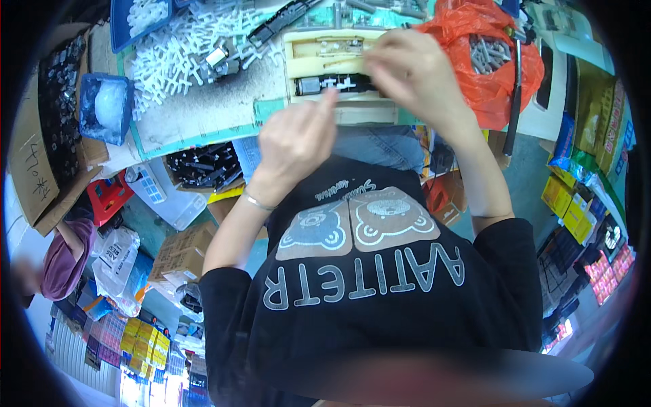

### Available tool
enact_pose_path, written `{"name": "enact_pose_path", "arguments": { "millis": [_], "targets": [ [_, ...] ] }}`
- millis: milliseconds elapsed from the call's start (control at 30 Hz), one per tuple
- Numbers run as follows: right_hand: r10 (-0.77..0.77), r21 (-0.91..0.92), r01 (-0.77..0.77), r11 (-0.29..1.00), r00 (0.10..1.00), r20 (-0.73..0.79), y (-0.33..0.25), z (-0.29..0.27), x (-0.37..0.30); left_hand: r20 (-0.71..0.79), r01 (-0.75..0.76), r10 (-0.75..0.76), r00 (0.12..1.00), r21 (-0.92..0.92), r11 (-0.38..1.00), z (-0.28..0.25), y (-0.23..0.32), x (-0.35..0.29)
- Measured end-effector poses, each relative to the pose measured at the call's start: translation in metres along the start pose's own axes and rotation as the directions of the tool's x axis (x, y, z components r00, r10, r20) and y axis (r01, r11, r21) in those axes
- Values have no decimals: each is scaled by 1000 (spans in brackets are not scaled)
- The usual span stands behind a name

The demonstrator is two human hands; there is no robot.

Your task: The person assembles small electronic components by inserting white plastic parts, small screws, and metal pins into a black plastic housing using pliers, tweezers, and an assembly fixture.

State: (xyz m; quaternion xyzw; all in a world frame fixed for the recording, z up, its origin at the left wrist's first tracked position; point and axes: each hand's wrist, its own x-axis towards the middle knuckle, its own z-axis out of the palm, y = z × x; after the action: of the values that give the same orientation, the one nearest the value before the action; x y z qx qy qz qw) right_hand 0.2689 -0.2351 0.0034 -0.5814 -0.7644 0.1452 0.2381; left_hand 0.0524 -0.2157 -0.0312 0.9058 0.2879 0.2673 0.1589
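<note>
A cream-coloured block fixture (291, 68) lies at the table's near edge. In its front slot sits a black assembly with a silver motor-like cylinder (309, 85) and small white plastic parts (342, 83). The index finger of my left hand (298, 139) is stretched out, its tip at the white parts; the other fingers are curled in. My right hand (417, 71) bends over the fixture's right end, fingers drawn together and blurred. Whatever they pinch is hidden. The fixture's rear slot holds small clear or metallic pieces (339, 47).
White T-shaped plastic pieces (176, 61) are heaped at the left, near a blue bin (88, 122). Black assemblies (278, 24) lie behind. A red plastic bag (461, 88) of grey parts stands at the right. Cardboard boxes (182, 251) and another person (68, 261) are at the lower left.
</note>
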Motion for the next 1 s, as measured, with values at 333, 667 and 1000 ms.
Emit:
{"name": "enact_pose_path", "arguments": {
  "millis": [333, 667, 1000],
  "targets": [
    [261, -498, -269, 824, 961, -88, 65, -1, 20, 39, 174, -198, 979, 336, 926, -17, -44, 29],
    [471, 647, -313, 695, 878, -82, 28, -16, 11, -29, 299, -301, 953, 228, 927, -17, -39, 44],
    [504, 903, -379, 201, 831, 237, -4, 13, 22, -159, 347, -337, 928, 36, 937, -18, -47, 38]
  ]
}}
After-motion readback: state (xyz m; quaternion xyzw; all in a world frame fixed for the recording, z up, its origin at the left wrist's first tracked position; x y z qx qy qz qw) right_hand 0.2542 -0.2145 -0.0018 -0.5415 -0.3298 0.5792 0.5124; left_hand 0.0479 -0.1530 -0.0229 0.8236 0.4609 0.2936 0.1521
